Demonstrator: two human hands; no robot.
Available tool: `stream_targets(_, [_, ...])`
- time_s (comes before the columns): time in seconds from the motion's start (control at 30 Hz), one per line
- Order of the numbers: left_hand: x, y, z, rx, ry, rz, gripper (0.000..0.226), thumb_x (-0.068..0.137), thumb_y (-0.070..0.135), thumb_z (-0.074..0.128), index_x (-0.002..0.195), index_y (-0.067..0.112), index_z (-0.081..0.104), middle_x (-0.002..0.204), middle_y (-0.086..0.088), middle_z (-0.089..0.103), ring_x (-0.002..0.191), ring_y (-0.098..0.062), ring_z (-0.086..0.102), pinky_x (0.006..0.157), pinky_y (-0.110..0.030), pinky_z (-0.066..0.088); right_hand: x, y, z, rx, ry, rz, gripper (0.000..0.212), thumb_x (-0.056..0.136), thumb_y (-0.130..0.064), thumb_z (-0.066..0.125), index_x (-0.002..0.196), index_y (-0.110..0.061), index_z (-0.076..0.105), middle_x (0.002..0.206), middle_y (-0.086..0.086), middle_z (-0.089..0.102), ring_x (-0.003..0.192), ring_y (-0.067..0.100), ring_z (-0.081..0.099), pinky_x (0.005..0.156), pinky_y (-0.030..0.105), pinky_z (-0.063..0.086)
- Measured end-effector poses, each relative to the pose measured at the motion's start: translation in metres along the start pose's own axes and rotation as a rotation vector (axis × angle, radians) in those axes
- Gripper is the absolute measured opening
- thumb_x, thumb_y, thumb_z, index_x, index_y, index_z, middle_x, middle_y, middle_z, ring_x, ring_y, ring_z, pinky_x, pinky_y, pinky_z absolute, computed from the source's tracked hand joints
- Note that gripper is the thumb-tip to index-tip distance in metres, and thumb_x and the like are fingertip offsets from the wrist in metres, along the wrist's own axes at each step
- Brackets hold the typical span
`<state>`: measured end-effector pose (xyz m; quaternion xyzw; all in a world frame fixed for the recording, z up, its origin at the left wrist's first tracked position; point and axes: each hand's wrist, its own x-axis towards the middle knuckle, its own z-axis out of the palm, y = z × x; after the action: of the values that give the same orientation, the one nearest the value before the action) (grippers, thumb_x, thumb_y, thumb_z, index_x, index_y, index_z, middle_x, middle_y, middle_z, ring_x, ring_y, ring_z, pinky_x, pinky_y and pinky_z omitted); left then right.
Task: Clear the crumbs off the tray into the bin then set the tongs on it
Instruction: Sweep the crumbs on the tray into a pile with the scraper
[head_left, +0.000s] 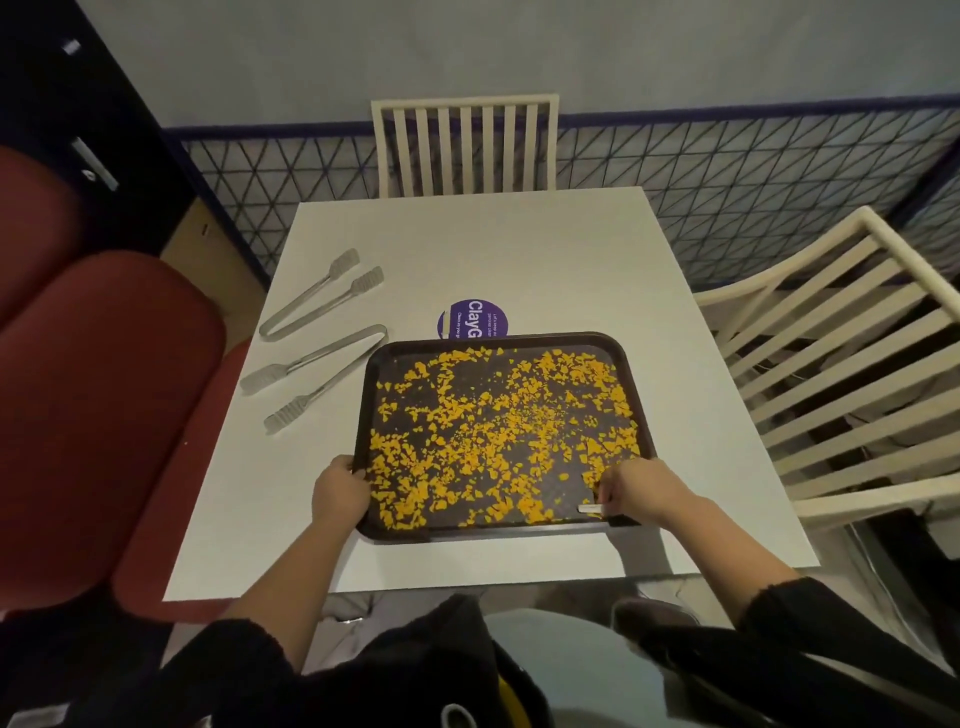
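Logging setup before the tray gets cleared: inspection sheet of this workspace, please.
Surface: white table.
Job's things: tray strewn with orange crumbs; far tongs and near tongs lie on the table left of it; bin not clearly seen.
Clutter: purple sticker, partly under the tray's far edge.
Hands: left hand and right hand grip the tray's near corners.
Cables: nothing seen.
Surroundings: slatted chairs far side and right; red bench left.

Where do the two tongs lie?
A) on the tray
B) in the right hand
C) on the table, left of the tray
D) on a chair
C: both tongs lie on the table, left of the tray.
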<state>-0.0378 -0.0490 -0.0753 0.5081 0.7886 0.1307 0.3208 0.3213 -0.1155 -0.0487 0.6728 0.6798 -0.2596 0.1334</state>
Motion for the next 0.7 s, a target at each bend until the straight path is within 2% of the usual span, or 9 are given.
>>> stream_targets(0.1, [0.002,-0.002,-0.002,-0.030,-0.021,-0.015,0.033,0.097,0.013,0.048,0.125,0.000,0.056,0.124,-0.022,0.061,0.113,-0.038,0.057,0.090,-0.038,0.044,0.004,-0.011,0.002,0.157,0.005,0.013,0.006,0.084,-0.030,0.064,0.083,-0.025,0.067,0.086,-0.001,0.069,0.081,0.015,0.063,0.070,0.028,0.049])
stream_targets(0.17, [0.002,-0.001,-0.004,-0.043,-0.029,-0.020,0.032,0.096,0.012,0.050,0.125,0.000,0.057,0.125,-0.021,0.062,0.114,-0.037,0.057,0.092,-0.039,0.044,0.007,-0.022,0.002,0.251,0.039,-0.005,0.005,0.084,-0.030,0.065,0.084,-0.025,0.067,0.082,-0.002,0.067,0.078,0.015,0.062,0.067,0.029,0.048])
stream_targets(0.3, [0.006,-0.002,-0.006,-0.045,-0.058,-0.026,0.030,0.096,0.013,0.051,0.121,0.000,0.058,0.122,-0.022,0.062,0.113,-0.037,0.057,0.090,-0.038,0.044,0.016,-0.059,0.004,0.269,0.115,-0.120,0.010,0.085,-0.031,0.065,0.091,-0.026,0.071,0.076,-0.011,0.062,0.070,0.007,0.057,0.058,0.021,0.043])
stream_targets(0.37, [0.009,-0.004,-0.008,-0.042,-0.097,-0.033,0.027,0.096,0.014,0.051,0.116,-0.001,0.060,0.117,-0.021,0.064,0.109,-0.037,0.058,0.087,-0.037,0.045,0.022,-0.081,0.008,0.272,0.133,-0.182,0.012,0.087,-0.028,0.063,0.094,-0.024,0.072,0.083,-0.008,0.065,0.072,0.007,0.056,0.064,0.023,0.045])
stream_targets(0.47, [0.017,-0.008,-0.013,-0.081,-0.168,-0.051,0.023,0.095,0.016,0.054,0.108,-0.001,0.061,0.108,-0.021,0.065,0.103,-0.036,0.060,0.086,-0.038,0.047,0.028,-0.116,0.014,0.262,0.146,-0.281,0.016,0.088,-0.027,0.062,0.098,-0.021,0.072,0.098,-0.001,0.068,0.086,0.015,0.059,0.077,0.029,0.049])
stream_targets(0.53, [0.021,-0.010,-0.017,-0.106,-0.224,-0.056,0.016,0.094,0.016,0.056,0.099,0.001,0.060,0.097,-0.020,0.064,0.092,-0.033,0.061,0.077,-0.037,0.047,0.031,-0.135,0.019,0.249,0.152,-0.335,0.017,0.088,-0.028,0.061,0.099,-0.022,0.072,0.101,-0.001,0.068,0.093,0.017,0.060,0.081,0.032,0.050])
stream_targets(0.63, [0.026,-0.011,-0.022,-0.136,-0.300,-0.062,0.015,0.094,0.015,0.056,0.081,0.009,0.053,0.075,-0.008,0.056,0.076,-0.026,0.053,0.058,-0.028,0.040,0.037,-0.157,0.027,0.221,0.159,-0.409,0.018,0.087,-0.027,0.061,0.099,-0.021,0.072,0.101,0.000,0.069,0.094,0.017,0.060,0.079,0.029,0.048])
stream_targets(0.7, [0.028,-0.012,-0.024,-0.159,-0.333,-0.072,0.013,0.094,0.014,0.057,0.083,0.008,0.053,0.070,-0.005,0.052,0.069,-0.024,0.052,0.053,-0.026,0.038,0.042,-0.167,0.030,0.225,0.147,-0.430,0.016,0.087,-0.025,0.062,0.096,-0.020,0.073,0.100,-0.001,0.070,0.093,0.016,0.060,0.080,0.029,0.049])
